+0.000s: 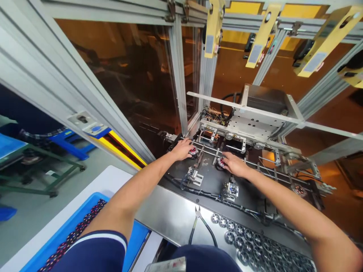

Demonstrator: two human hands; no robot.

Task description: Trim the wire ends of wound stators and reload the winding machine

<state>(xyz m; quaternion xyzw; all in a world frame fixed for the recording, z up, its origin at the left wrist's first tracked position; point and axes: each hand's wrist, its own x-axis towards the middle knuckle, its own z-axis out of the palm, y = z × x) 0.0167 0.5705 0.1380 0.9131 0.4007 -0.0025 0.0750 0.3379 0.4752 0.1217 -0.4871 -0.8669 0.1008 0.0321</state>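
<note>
Both my arms reach forward into a machine behind an aluminium frame. My left hand [181, 148] curls over a small round part with red windings [193, 151] that sits on the machine's black bed [210, 181]. My right hand [233, 164] closes on a second round part [221, 162] of the same kind, a little to the right. Two small metal fixtures [194, 176] [231, 189] stand just in front of my hands. Most of each part is hidden under my fingers.
A steel plate [172, 215] lies in front of the bed with black-handled pliers [199, 221] and rows of several round parts [249, 241]. A blue tray [70, 230] holding more wound parts sits at lower left. Yellow brackets [213, 26] hang overhead. A metal housing [255, 121] stands behind.
</note>
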